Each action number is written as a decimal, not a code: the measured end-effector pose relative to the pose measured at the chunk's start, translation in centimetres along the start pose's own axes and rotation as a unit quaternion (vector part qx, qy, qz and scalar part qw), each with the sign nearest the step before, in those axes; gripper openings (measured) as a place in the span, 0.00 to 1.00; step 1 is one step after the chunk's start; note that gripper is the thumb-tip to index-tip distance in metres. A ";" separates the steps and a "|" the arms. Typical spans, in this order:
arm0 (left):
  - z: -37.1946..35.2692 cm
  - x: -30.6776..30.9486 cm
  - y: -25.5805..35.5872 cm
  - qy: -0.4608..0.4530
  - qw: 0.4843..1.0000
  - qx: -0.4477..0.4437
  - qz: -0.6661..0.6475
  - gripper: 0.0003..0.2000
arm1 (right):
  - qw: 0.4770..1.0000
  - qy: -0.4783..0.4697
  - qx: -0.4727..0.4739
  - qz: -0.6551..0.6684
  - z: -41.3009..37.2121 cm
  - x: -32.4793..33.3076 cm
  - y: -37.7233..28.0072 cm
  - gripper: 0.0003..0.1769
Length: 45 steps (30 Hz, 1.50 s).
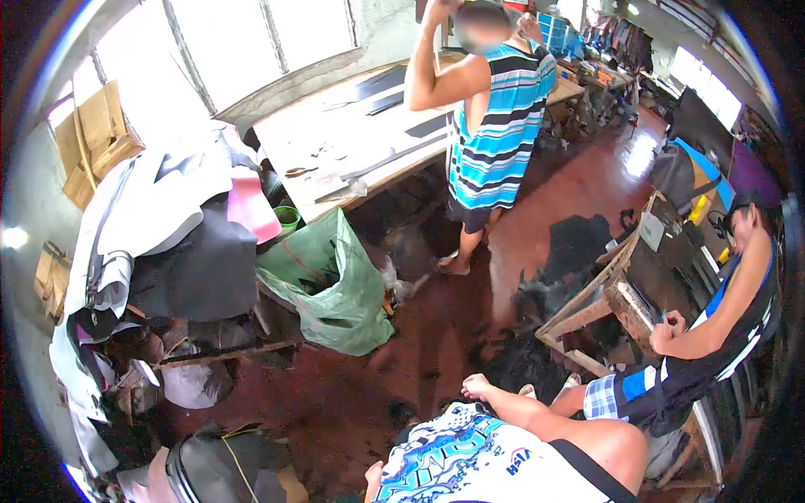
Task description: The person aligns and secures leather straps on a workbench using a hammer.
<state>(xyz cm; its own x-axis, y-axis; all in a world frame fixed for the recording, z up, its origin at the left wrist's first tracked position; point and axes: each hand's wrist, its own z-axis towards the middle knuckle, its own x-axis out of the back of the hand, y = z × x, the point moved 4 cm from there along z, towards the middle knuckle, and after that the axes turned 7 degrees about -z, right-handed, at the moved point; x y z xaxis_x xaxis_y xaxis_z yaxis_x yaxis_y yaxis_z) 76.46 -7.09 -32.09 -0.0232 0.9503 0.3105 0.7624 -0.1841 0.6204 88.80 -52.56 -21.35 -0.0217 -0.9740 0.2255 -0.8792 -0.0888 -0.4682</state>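
Fingers, right hand (476, 386): loosely curled, nothing grasped.
Left hand (373, 479): 7 o'clock; finger state cannot be told.
Nearest: dark offcuts (524, 356), 2 o'clock; best lifted flat.

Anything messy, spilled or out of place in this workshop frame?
Yes: dark scraps lie strewn over the red floor beside the wooden bench, and a green sack slumps open beside the table.
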 end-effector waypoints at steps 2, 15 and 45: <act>0.7 1.0 0.5 -0.043 0.993 -0.046 0.104 0.12 | 1.000 0.008 -0.001 -0.014 -0.7 -0.9 -1.7 0.10; -0.5 6.1 14.3 0.022 0.966 0.160 -0.202 0.07 | 0.973 0.191 -0.009 -0.133 4.0 -2.3 8.2 0.11; 14.4 -8.5 43.6 -0.145 0.989 0.012 0.010 0.10 | 0.881 0.162 -0.126 0.426 1.9 2.7 3.1 0.10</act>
<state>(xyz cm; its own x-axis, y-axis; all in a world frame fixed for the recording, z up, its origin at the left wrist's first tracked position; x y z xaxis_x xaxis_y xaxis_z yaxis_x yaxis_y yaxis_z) 119.19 -19.54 -18.05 0.1758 0.9794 0.0994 0.7759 -0.2000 0.5983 86.94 -55.84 -23.80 -0.8235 -0.5511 0.1349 -0.5554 0.7343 -0.3903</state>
